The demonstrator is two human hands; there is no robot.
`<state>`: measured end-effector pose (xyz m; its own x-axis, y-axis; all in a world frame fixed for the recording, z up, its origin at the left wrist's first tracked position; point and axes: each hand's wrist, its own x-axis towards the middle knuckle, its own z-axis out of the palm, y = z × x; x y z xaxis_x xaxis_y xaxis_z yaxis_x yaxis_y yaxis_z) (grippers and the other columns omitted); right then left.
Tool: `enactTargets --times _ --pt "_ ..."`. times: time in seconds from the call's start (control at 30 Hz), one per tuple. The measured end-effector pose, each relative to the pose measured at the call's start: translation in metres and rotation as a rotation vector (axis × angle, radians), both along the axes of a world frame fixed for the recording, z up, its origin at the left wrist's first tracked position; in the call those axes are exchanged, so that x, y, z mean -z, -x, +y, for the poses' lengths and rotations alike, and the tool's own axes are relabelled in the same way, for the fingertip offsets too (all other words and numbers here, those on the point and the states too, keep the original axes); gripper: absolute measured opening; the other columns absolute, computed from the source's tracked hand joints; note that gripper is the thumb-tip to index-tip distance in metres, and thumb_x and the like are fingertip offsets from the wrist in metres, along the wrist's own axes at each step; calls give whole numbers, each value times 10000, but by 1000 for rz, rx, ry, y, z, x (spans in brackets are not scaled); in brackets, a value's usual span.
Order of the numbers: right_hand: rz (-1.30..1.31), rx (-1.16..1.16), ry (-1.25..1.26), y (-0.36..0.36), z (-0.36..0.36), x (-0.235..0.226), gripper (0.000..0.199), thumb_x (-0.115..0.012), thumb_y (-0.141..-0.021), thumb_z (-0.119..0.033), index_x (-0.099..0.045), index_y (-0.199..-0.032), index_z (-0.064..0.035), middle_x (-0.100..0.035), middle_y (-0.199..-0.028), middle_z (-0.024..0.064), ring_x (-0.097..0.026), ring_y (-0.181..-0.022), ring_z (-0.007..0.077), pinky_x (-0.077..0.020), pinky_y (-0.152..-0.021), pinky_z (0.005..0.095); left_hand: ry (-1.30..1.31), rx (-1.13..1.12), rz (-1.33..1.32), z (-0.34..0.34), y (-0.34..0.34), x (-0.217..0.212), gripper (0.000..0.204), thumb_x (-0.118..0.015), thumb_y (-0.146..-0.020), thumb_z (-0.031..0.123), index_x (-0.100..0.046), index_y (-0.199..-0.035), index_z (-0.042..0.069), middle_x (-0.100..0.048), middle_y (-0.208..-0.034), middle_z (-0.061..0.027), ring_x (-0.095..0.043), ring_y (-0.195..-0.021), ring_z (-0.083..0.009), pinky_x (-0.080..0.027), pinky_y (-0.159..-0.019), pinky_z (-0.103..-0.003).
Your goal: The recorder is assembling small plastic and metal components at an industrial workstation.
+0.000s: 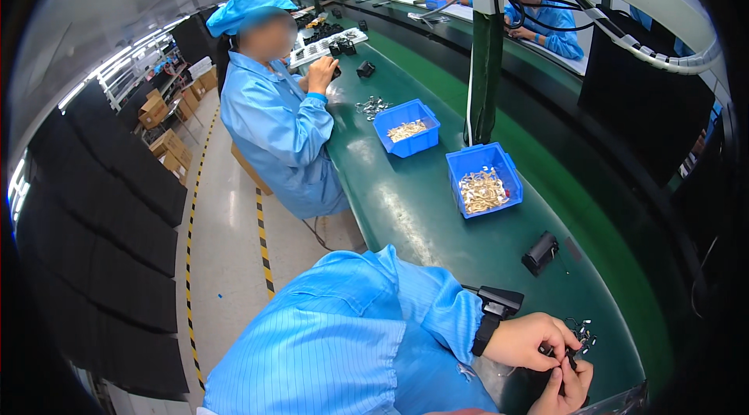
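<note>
A worker's left forearm [446, 310] reaches rightward, the left hand [524, 342] curled into a pinch, fingertips meeting those of the bent-fingered right hand [568, 391] just below.

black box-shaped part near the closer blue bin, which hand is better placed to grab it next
Probably the left hand: it lies nearer the black box-shaped part, while the right hand is farther off. Both hands look occupied.

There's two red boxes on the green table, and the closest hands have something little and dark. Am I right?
Wrong colour: in the head view, the near box and far box are blue. They're on the green table, and the left hand and right hand do have a little dark thing.
</note>
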<state>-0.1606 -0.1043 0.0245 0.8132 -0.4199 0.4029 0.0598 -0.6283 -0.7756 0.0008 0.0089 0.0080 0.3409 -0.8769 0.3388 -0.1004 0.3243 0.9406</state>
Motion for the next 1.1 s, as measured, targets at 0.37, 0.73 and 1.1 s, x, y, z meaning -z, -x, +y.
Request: enactTargets --times 0.37,0.73,1.1 --pt "-237 -16 -545 -10 -8 31 158 -674 -849 -60 -659 -963 47 -574 -952 101 -549 -864 189 -422 -794 287 16 -540 -853 33 -45 -17 65 -697 -681 90 -645 -717 76 -684 -1071 -78 -633 -973 -287 -539 -795 -386" --pt "-200 -83 -551 -14 0 19 119 -682 -852 -12 -701 -956 42 -545 -876 53 -482 -753 108 -371 -668 217 -616 -1017 -1109 128 -180 -25 178 -580 -875 125 -688 -931 -5 -687 -946 -180 -644 -905 -365 -506 -821 -430" --pt "-214 -187 -627 -12 -8 27 147 -708 -857 -80 -719 -971 12 -612 -918 89 -550 -811 149 -423 -723 246 -342 171 2 32 -33 -37 488 -637 -909 42 -485 -1373 48 -581 -1225 -108 -611 -979 -131 -550 -785 -265"
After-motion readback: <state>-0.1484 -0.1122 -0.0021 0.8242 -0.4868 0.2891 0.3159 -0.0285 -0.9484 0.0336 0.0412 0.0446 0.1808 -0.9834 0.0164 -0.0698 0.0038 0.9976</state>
